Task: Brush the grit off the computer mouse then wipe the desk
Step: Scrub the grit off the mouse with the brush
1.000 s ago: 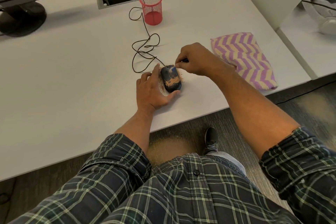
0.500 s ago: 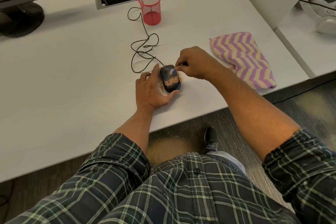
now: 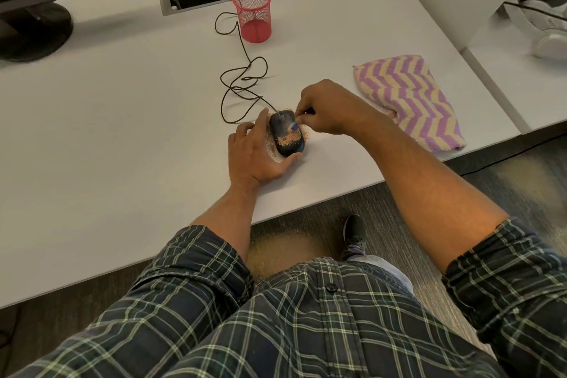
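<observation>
Computer mouse [image 3: 287, 133] on the bench [image 3: 122, 120], steadied by left hand [image 3: 256, 156] with loosely curved fingers; right hand [image 3: 329, 107] clamped on small brush [image 3: 294, 125]. Risk: scattering grit [image 3: 290, 140] to the floor, pushing mouse aside by hard strokes.

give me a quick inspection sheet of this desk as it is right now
surface: white desk, tan grit scattered round the mouse
job's things: black corded computer mouse, grit on its rear half; small blue-tipped brush at its front; purple-and-cream zigzag cloth lying unused
clutter: red mesh pen cup
grippers: left hand steadies the mouse; right hand pinches the brush
cables: black mouse cord, looped loosely
surroundings: black monitor stand; white headset on the next desk
</observation>
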A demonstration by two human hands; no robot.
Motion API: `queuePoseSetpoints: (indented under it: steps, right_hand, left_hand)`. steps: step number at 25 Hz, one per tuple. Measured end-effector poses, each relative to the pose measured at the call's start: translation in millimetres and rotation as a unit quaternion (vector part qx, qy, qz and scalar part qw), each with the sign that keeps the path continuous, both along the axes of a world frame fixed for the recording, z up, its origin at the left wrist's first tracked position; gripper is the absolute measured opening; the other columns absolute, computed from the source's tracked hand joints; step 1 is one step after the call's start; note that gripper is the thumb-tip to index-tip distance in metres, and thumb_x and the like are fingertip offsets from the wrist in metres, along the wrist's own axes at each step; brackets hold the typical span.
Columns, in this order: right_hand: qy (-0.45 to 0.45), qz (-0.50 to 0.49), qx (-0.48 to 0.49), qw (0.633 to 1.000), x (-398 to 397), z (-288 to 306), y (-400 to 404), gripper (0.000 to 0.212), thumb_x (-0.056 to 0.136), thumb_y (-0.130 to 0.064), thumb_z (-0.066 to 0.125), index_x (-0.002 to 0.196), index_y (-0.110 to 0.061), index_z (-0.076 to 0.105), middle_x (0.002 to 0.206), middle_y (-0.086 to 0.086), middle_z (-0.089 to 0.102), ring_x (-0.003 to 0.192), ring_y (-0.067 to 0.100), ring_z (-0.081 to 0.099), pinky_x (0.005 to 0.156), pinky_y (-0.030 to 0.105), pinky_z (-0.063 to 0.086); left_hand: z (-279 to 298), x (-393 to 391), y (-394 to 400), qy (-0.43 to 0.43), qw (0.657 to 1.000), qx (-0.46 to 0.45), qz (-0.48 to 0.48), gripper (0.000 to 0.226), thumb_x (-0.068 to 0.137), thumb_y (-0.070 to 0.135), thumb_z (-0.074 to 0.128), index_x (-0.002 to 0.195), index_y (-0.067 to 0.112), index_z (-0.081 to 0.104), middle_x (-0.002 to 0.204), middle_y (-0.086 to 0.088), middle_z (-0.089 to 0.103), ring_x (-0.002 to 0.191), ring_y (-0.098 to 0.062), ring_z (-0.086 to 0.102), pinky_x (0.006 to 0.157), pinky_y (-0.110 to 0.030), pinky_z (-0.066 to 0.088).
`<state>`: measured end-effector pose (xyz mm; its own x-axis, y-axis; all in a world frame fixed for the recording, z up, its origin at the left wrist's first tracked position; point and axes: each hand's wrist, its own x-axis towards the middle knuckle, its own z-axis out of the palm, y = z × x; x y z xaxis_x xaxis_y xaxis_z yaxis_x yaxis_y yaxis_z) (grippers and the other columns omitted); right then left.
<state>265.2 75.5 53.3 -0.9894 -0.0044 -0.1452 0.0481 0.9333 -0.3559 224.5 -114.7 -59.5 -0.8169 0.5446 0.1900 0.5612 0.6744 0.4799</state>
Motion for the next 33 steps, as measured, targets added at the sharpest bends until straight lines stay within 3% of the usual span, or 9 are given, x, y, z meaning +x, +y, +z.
queuePoseSetpoints:
  steps: [5,8,11,21,33]
  right_hand:
    - [-0.014,-0.007,0.010,1.000,5,0,3,0.018,0.091,-0.021,0.067,0.105,-0.016,0.078,0.086,-0.008,0.061,0.080,0.012,0.054,0.064,0.022,0.036]
    - [0.014,-0.009,0.000,1.000,8,2,5,0.018,0.092,-0.023,0.067,0.105,-0.017,0.078,0.089,-0.005,0.063,0.082,0.012,0.053,0.069,0.028,0.041]
    - [-0.009,0.015,-0.002,1.000,8,3,6,0.018,0.091,-0.023,0.069,0.105,-0.017,0.079,0.086,-0.010,0.057,0.081,0.011,0.052,0.070,0.028,0.040]
    - [0.008,0.016,0.004,1.000,7,-1,5,0.017,0.091,-0.023,0.068,0.103,-0.018,0.078,0.090,-0.006,0.061,0.084,0.011,0.052,0.073,0.032,0.045]
    - [0.009,0.017,-0.003,1.000,12,-3,13,0.016,0.091,-0.021,0.069,0.103,-0.017,0.079,0.081,-0.011,0.054,0.077,0.011,0.052,0.066,0.026,0.036]
  left_hand:
    - [-1,0,0,0.005,1.000,0.000,-0.002,0.109,0.064,0.087,0.063,0.149,0.022,0.040,0.131,0.002,0.064,0.119,-0.026,0.052,0.095,-0.039,0.039]
    - [-2,0,0,0.006,1.000,0.001,-0.002,0.110,0.064,0.087,0.062,0.150,0.021,0.040,0.132,0.002,0.064,0.119,-0.027,0.052,0.094,-0.039,0.040]
    - [-2,0,0,0.007,1.000,0.002,-0.003,0.110,0.064,0.087,0.062,0.150,0.021,0.040,0.132,0.003,0.064,0.118,-0.027,0.052,0.095,-0.040,0.040]
    - [-3,-1,0,0.005,1.000,-0.004,-0.001,0.111,0.065,0.087,0.063,0.150,0.021,0.039,0.132,0.001,0.064,0.120,-0.026,0.051,0.096,-0.040,0.040]
    - [-5,-2,0,0.010,1.000,-0.002,-0.003,0.112,0.065,0.090,0.061,0.151,0.021,0.039,0.133,0.000,0.063,0.121,-0.026,0.052,0.097,-0.041,0.041]
